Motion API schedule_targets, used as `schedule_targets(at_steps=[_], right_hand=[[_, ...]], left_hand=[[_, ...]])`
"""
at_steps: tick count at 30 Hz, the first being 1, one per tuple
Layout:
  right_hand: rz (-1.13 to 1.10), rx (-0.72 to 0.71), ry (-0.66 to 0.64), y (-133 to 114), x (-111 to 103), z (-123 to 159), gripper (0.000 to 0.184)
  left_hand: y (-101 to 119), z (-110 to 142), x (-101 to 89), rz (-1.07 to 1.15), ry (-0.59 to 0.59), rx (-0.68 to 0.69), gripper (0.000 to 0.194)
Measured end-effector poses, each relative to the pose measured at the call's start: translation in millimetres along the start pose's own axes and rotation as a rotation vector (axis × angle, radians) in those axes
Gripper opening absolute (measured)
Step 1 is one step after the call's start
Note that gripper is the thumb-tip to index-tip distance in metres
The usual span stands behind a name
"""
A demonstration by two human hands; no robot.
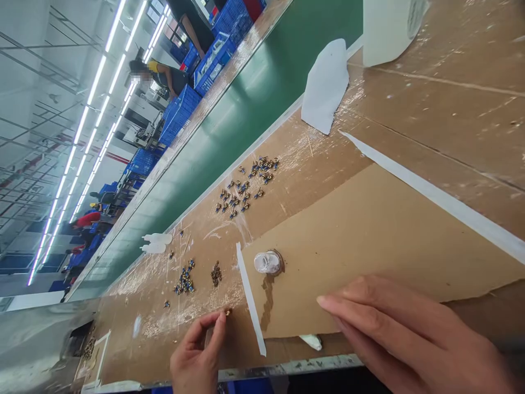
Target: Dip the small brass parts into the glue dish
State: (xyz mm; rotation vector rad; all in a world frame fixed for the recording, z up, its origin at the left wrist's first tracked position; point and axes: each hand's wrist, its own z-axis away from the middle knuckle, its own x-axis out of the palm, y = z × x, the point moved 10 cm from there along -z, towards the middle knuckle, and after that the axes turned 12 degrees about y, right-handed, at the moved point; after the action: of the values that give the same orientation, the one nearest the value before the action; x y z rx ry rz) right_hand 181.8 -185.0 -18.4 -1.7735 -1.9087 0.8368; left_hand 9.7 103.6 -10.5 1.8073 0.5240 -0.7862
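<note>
My left hand [202, 350] is closed near the table's front edge, thumb and forefinger pinching a tiny brownish-gold piece [228, 312]. Over the brown cardboard sheet [361, 230] is my right hand [404, 328], its fingers pressed together; whatever lies between the fingertips, if anything, is hidden. A small clear container with whitish contents [266, 262] stands on the cardboard between my hands, a dark wet streak below it. Beyond my left hand lie a small heap of dark brown pieces [216, 273] and a cluster of small blue-and-gold parts [185, 278].
More blue-and-gold parts [246, 189] are scattered farther back. Two white bottles [156, 243] lie by the green conveyor belt [246, 104]. White paper [327, 87] and a white roll [389, 33] are at the back right. Across the belt, people work beside blue crates [215, 60].
</note>
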Motion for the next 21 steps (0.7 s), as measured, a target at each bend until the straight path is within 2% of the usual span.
schedule_targets(at_steps=[6, 13, 21], right_hand=[[-0.01, 0.04, 0.01, 0, -3, -2, 0.023], [-0.004, 0.046, 0.015, 2, -1, 1, 0.024], [-0.017, 0.061, 0.004, 2, -2, -1, 0.023]], left_hand=[[-12, -7, 0.9, -0.032, -0.06, -0.123, 0.054], [-20, -14, 1.5, -0.018, -0.095, -0.149, 0.052], [-17, -16, 2.3, -0.016, -0.108, -0.147, 0.051]])
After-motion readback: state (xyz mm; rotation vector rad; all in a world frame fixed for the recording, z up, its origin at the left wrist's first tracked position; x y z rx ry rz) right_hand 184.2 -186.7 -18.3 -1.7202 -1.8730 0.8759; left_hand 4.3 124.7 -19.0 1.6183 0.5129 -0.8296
